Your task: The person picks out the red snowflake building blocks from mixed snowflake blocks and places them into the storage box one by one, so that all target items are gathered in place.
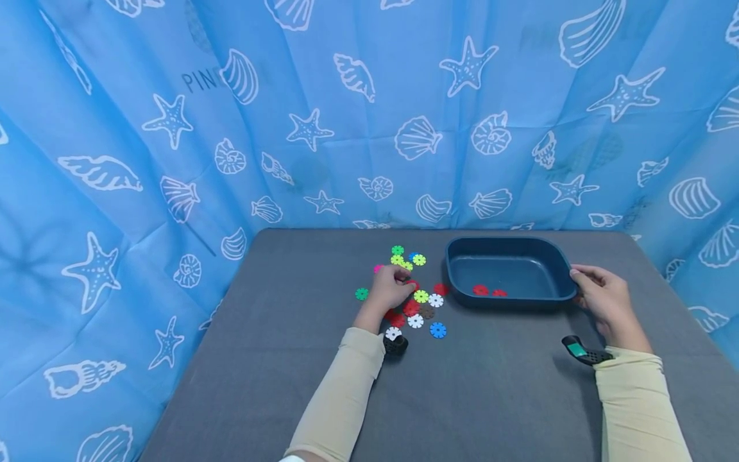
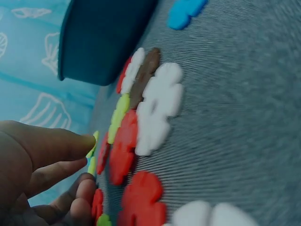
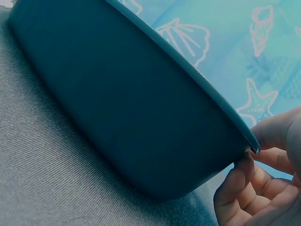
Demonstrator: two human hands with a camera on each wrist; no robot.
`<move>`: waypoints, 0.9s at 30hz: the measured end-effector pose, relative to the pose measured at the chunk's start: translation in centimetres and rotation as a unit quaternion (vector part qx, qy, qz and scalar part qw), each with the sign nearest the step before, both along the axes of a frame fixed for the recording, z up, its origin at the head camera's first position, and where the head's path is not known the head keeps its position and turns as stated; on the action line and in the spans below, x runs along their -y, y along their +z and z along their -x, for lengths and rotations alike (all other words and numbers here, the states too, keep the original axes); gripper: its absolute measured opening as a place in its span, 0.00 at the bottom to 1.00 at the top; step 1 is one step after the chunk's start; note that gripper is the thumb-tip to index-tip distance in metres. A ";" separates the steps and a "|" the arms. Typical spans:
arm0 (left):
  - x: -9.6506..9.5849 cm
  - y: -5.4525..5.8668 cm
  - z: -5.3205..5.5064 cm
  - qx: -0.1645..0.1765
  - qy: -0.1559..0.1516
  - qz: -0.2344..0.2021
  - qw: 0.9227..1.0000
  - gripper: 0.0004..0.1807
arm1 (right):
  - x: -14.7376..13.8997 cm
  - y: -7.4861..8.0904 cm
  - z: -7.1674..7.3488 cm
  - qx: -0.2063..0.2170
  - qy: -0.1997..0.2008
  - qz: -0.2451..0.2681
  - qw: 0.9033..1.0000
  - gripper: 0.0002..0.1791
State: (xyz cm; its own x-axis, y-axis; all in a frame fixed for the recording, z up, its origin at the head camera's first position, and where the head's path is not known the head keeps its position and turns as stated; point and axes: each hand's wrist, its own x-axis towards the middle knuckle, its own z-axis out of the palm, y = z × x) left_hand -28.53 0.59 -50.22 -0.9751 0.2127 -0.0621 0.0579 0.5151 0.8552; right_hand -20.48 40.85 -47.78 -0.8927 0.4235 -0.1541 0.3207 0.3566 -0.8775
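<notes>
My right hand (image 1: 609, 298) pinches the right-hand rim of a dark blue rectangular basin (image 1: 510, 303), thumb above and bent fingers below. Two red notched discs (image 1: 480, 290) lie inside the basin, near its front wall. To the left, my left hand (image 1: 391, 290) reaches low among scattered flower-shaped plastic discs. A red disc (image 1: 413, 284) is at its fingertips. The left wrist view shows a gap between thumb (image 2: 70, 143) and fingers, with no disc plainly gripped. Red discs (image 2: 123, 148), a white disc (image 2: 160, 106) and a brown disc (image 2: 145, 77) lie beside this hand.
Green (image 1: 362, 294), yellow (image 1: 419, 260) and blue discs (image 1: 438, 330) also lie on the grey cloth-covered table (image 1: 473, 391). A blue shell-print curtain (image 1: 369, 128) hangs behind it. Dark camera mounts (image 1: 583, 351) sit at both wrists.
</notes>
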 end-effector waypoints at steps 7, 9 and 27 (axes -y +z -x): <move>-0.5 0.0 -0.3 -0.014 0.010 0.034 0.999 0.19 | 0.0 0.1 0.1 -0.001 0.002 0.000 1.000 0.34; -0.6 0.1 -0.5 -0.015 0.011 0.041 0.999 0.19 | 0.0 0.1 0.1 -0.001 0.004 0.002 1.000 0.34; -0.1 0.2 -0.2 -0.025 -0.012 0.006 1.000 0.09 | -0.1 0.0 0.0 -0.003 0.003 0.004 1.000 0.34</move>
